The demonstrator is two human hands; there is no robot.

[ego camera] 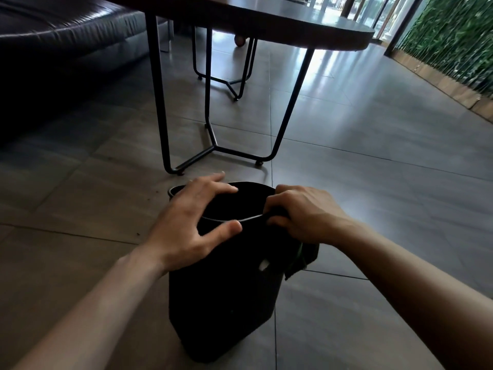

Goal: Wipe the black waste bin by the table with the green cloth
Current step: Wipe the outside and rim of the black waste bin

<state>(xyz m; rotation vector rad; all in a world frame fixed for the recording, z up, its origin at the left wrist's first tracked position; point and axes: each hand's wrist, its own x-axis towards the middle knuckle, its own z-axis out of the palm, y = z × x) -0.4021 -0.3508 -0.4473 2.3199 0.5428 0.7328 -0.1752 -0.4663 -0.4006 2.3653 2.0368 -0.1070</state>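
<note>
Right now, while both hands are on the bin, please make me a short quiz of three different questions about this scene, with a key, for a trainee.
1. True or false: the green cloth lies flat on the floor tiles.
2. Which hand holds the cloth against the black waste bin? A) left hand B) right hand
3. Fill in: the bin stands in front of the black metal legs of the ____.

Key:
1. False: it hangs under the right hand, beside the bin's rim.
2. B; the left hand only spreads over the rim.
3. table
</note>
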